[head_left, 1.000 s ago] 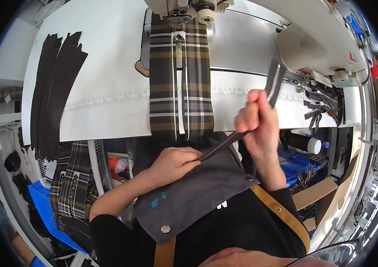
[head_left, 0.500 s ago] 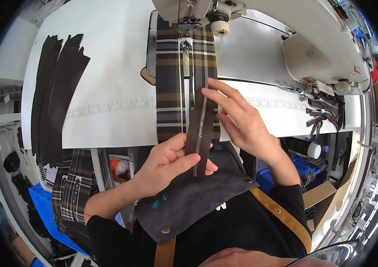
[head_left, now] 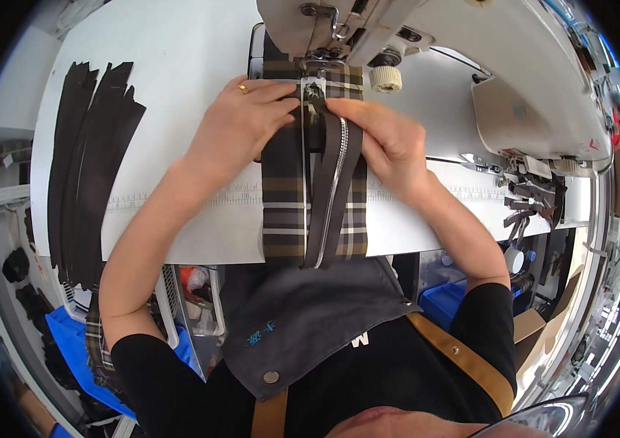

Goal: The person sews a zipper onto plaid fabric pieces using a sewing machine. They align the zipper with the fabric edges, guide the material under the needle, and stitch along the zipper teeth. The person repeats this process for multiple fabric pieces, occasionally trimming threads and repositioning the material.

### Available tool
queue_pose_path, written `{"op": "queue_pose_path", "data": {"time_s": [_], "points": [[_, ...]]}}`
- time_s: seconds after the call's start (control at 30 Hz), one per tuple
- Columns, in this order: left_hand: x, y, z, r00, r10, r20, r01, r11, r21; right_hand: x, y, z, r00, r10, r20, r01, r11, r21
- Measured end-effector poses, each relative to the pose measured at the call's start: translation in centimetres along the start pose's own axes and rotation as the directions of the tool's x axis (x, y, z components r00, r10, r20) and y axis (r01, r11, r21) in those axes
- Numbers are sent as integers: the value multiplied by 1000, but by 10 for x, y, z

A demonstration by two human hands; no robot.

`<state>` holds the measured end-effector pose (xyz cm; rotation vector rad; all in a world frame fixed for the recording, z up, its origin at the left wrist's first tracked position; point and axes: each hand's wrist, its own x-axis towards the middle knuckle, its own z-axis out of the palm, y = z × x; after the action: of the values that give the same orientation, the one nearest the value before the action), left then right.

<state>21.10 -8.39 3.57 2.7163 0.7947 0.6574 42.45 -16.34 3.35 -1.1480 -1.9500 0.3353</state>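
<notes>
A brown plaid fabric strip lies on the white table and runs up under the sewing machine's presser foot. A dark brown zipper with silver teeth lies along the fabric's middle. My left hand, wearing a gold ring, presses flat on the fabric's left half just below the foot. My right hand pins the zipper's upper end against the fabric with its fingertips. The white sewing machine stands at the top right.
A stack of dark brown zippers lies at the table's left. Blue bins with plaid pieces sit under the table at the left, another blue bin at the right. Dark scraps hang at the table's right edge.
Both hands moved up the table to the presser foot. The zipper, held up in my right hand a second ago, now lies flat along the plaid fabric.
</notes>
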Motion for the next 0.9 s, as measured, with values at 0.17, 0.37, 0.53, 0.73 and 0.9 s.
{"op": "queue_pose_path", "data": {"time_s": [0.17,0.37,0.53,0.73,0.9], "points": [[-5,-4,26,990,80,-119,-61,985,159,-5,8,5,1000,15,12,-14,998,-67],[-3,-6,30,978,97,-187,-69,986,152,7,4,5,998,-64,-6,63,990,-122],[-2,-7,28,982,72,-175,-52,992,118,16,27,14,984,-176,34,180,961,-208],[-3,-2,25,985,7,-171,2,999,54,9,27,13,984,-36,176,71,977,-199],[-4,-5,28,979,84,-185,-57,987,148,13,25,17,985,-160,71,174,934,-311]]}}
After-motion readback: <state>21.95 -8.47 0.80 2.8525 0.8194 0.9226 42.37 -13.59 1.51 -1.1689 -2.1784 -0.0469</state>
